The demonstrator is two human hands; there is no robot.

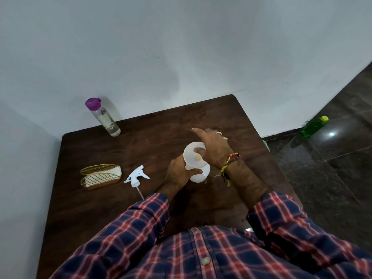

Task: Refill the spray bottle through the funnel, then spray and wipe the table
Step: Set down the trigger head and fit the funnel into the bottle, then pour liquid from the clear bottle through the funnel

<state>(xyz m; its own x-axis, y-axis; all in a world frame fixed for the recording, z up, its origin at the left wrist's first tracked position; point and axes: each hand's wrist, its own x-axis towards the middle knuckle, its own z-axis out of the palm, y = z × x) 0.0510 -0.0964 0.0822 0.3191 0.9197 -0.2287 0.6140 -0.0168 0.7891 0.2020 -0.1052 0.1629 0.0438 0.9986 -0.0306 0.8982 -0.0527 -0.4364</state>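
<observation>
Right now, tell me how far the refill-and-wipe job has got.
Done: the spray head is off and lies on the table. In hand: the left hand steadies the white bottle while the right hand seats the funnel. Left: pouring from the purple-capped bottle, recapping, spraying, wiping.

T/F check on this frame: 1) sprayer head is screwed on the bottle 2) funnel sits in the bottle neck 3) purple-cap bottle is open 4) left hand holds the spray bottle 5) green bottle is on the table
1) False. The sprayer head lies on the table, left of the spray bottle.
2) True. The funnel sits on the neck, right hand on its rim.
3) False. The purple-cap bottle has its cap on.
4) True. The left hand grips it.
5) False. The green bottle lies on the floor.
</observation>
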